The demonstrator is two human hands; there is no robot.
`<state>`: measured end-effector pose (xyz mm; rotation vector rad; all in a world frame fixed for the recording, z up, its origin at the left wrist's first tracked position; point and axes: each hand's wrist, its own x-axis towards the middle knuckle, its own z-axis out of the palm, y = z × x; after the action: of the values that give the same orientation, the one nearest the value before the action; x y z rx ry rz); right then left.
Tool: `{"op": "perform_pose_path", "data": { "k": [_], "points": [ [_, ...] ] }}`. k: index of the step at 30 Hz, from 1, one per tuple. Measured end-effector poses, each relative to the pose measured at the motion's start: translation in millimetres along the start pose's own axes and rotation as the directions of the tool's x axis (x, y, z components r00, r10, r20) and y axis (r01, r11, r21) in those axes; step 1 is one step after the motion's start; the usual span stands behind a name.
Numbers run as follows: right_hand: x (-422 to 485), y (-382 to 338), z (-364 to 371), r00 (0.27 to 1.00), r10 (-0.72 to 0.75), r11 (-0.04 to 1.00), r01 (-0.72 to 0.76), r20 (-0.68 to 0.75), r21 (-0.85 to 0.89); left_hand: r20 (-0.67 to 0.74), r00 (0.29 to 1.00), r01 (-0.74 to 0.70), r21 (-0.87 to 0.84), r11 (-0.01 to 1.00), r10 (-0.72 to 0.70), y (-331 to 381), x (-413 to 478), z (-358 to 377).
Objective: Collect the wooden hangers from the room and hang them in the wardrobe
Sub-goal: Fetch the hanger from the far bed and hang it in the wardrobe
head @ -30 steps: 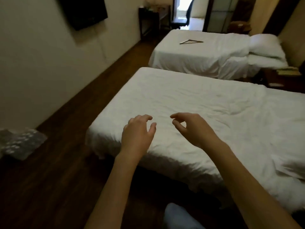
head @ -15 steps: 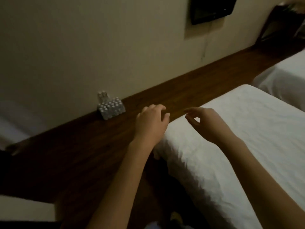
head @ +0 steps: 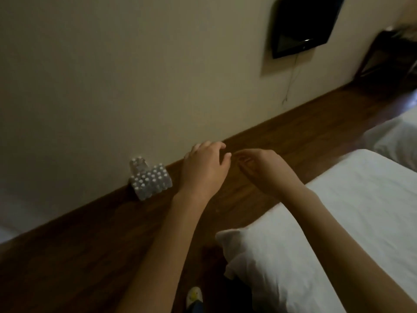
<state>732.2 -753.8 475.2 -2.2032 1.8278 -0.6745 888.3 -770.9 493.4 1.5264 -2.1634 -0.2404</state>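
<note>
No wooden hanger and no wardrobe show in the head view now. My left hand point(head: 204, 168) is held out over the dark wooden floor point(head: 90, 256), fingers loosely spread and holding nothing. My right hand point(head: 264, 170) hangs just to its right, fingers loosely curled and empty, with the fingertips of both hands nearly meeting. Both forearms reach in from the bottom of the frame.
A white bed point(head: 338, 222) fills the lower right, its corner beside my right forearm. A second bed's edge point(head: 397, 134) is at the far right. A shrink-wrapped pack of bottles point(head: 150, 182) stands against the cream wall. A black TV point(head: 302, 23) hangs on the wall.
The view has swung left, from the two beds, one with a hanger on it, to the wall and floor. My hands have drawn closer together, both still empty.
</note>
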Motion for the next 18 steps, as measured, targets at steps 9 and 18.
{"op": "perform_pose_path", "data": {
  "k": [9,18],
  "points": [
    [130.0,44.8,-6.2,0.921,0.323,0.943,-0.332,-0.218,-0.003,0.157,0.937,-0.296,-0.124,0.947,0.313,-36.4,190.9,34.6],
    [215.5,145.2,-0.7,0.739,0.564,0.806,-0.589,-0.368,0.054,0.214,0.809,-0.499,-0.241,0.832,0.547,-13.7,346.3,123.5]
  ]
}}
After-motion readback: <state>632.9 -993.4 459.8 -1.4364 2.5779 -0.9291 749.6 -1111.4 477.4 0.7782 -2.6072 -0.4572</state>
